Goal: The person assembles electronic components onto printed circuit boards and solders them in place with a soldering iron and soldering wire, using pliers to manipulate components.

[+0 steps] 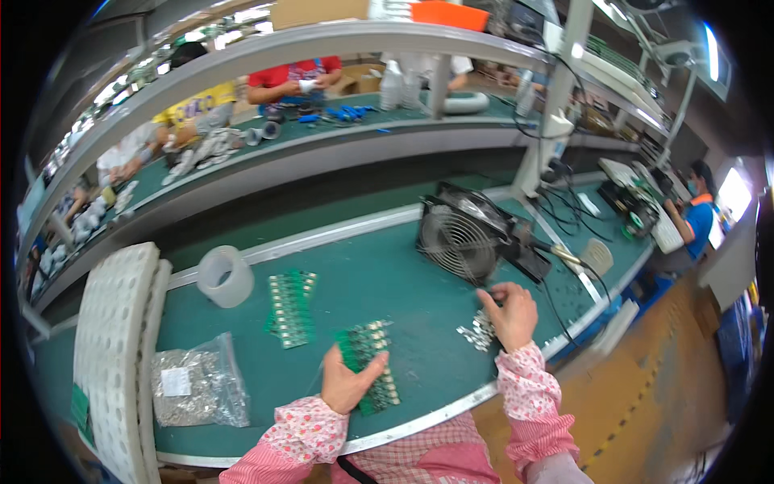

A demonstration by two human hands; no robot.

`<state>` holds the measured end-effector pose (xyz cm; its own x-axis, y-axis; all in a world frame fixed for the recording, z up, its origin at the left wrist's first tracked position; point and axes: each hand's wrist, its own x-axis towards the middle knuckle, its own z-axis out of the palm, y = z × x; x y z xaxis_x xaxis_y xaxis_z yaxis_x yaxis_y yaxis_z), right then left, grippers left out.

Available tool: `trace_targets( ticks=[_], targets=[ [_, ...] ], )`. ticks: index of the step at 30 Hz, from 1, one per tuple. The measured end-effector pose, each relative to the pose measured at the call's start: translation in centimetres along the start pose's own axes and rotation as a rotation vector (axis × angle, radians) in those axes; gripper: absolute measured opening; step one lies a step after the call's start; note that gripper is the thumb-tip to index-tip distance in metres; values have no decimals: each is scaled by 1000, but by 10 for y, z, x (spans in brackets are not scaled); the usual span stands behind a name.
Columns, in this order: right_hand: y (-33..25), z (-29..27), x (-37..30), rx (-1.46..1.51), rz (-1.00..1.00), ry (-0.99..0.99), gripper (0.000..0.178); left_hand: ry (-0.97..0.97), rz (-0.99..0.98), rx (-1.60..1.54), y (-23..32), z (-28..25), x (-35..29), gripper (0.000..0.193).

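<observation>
My left hand (348, 381) grips a green circuit board panel (367, 355) by its left side, thumb on top. Rows of small light-coloured parts run along the panel. Over to the right, my right hand (514, 315) is closed in a pinch, with something small and dark at the fingertips that I cannot make out. Just beside and below those fingers lies a loose pile of small shiny metal pieces (477, 332). Farther left, more green panels (290, 310) rest stacked on the green table mat, apart from both hands.
A black fan with a round wire guard (459, 242) stands behind my right hand. A soldering iron (564, 256) lies beside a yellowish pad (597, 256). At left are a white plastic ring (226, 277), a bag of small parts (201, 383) and white foam trays (113, 363). Co-workers sit beyond.
</observation>
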<state>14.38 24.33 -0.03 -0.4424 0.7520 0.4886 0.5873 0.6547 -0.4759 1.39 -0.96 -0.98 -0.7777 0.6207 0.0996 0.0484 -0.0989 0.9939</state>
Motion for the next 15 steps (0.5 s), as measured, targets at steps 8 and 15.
trace_targets(
  ticks=[8, 15],
  targets=[
    [26, 9, -4, 62, 29, -24, 19, -34, 11, 0, -14, 8, -2, 30],
    [27, 21, -2, 131, 30, -117, 13, -117, -29, -35, 2, -1, -6, 32]
  ],
)
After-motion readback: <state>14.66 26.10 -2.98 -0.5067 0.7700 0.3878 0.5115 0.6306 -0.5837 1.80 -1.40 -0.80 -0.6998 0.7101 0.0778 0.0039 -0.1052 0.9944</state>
